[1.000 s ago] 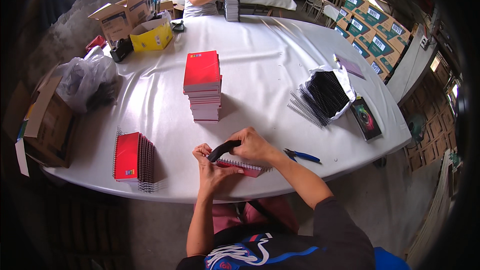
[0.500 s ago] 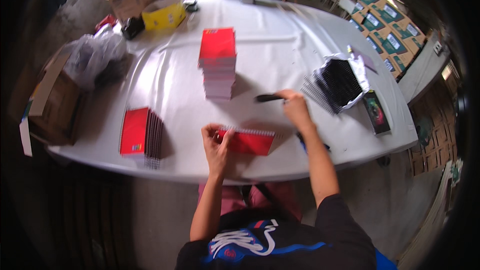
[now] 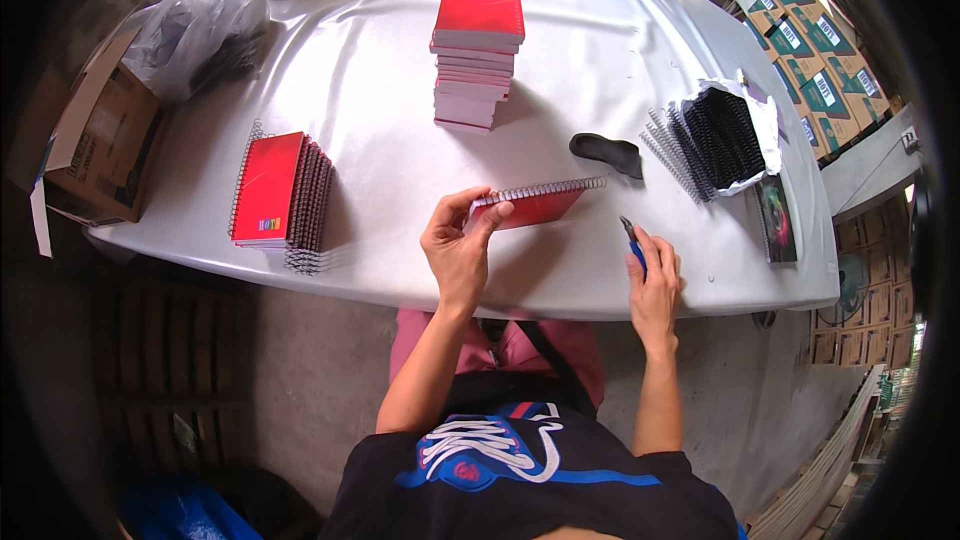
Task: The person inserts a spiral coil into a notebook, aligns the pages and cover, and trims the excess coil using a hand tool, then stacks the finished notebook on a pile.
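My left hand [image 3: 458, 258] pinches a red notebook [image 3: 545, 209] by its left end, tilted up off the table with the spiral coil along its upper edge. A stretch of coil sticks out past the notebook's right end. Closed around blue-handled pliers [image 3: 638, 249], my right hand [image 3: 656, 290] is just right of the notebook, with the dark jaws pointing up and away. Beyond both hands lies a black, elongated, curved object [image 3: 606, 153], its kind unclear. Straight ahead rises a tall stack of red-covered books [image 3: 478, 55].
At left, a pile of spiral-bound red notebooks [image 3: 268, 190] stands by an open cardboard box [image 3: 105, 165] and a plastic bag [image 3: 195, 35]. At right are black spiral coils [image 3: 725, 135] in white wrapping and a dark-covered notebook [image 3: 776, 222]. The white-covered table's front edge is close.
My right hand has let go of the black object, now lying on the table, and taken up the pliers. My left hand still holds the notebook. The view has shifted.
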Demonstrator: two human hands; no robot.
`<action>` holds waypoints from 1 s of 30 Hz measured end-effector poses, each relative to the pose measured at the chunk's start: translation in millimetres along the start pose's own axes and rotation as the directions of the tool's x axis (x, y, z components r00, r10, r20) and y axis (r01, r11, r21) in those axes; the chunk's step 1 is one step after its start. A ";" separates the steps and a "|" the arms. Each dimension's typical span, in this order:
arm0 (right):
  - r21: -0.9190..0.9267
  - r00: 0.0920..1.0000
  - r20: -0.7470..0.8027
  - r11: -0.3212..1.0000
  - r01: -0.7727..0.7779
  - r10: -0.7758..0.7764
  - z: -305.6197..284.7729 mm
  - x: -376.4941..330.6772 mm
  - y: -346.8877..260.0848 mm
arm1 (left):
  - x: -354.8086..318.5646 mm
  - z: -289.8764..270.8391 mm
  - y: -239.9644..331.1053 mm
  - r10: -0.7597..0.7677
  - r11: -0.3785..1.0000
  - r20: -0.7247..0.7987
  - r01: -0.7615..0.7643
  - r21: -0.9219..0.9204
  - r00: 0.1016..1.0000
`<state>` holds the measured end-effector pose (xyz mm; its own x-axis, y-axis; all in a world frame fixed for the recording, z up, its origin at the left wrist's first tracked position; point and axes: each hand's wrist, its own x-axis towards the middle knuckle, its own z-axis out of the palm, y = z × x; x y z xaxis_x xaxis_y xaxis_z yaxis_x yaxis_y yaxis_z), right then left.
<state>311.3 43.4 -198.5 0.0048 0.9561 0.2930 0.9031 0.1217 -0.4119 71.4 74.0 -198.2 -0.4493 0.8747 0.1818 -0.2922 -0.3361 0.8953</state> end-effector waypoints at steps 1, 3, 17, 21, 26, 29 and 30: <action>0.183 0.999 -0.041 0.983 0.027 -0.020 -5.3 3.8 -17.2 | -0.6 -1.7 -4.0 0.033 0.999 0.010 -0.034 0.027 0.999; 0.173 0.985 -0.065 0.971 0.166 -0.157 -21.3 7.1 -65.6 | -1.1 -7.1 -10.4 0.048 0.998 0.006 -0.048 0.048 0.999; 0.163 0.937 0.022 0.926 0.342 -0.350 -19.3 14.2 -128.5 | -7.4 -5.0 -2.7 0.249 0.965 0.019 -0.250 0.076 0.968; 0.732 0.899 0.342 0.678 -0.072 -0.274 -11.8 19.3 -114.2 | -7.7 -8.4 -10.4 0.339 0.932 0.039 -0.342 0.120 0.940; 0.698 0.623 0.704 0.173 -0.695 -0.341 -3.7 25.2 -103.4 | -10.3 -11.3 -10.4 0.283 0.956 0.014 -0.283 0.078 0.959; 0.793 0.884 0.354 0.599 -0.111 -0.306 -3.0 25.9 -101.5 | -2.6 -3.3 -1.5 0.226 0.974 -0.127 -0.228 -0.004 0.966; 0.651 0.917 0.157 0.737 0.182 -0.366 -4.0 27.1 -97.5 | -1.1 -1.9 5.7 0.179 0.979 -0.145 -0.190 -0.069 0.973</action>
<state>225.1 56.4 -147.0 -0.3938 0.8743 0.2838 0.3862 0.4376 -0.8120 68.6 70.4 -194.0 -0.6120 0.7405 0.2779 -0.2588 -0.5195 0.8144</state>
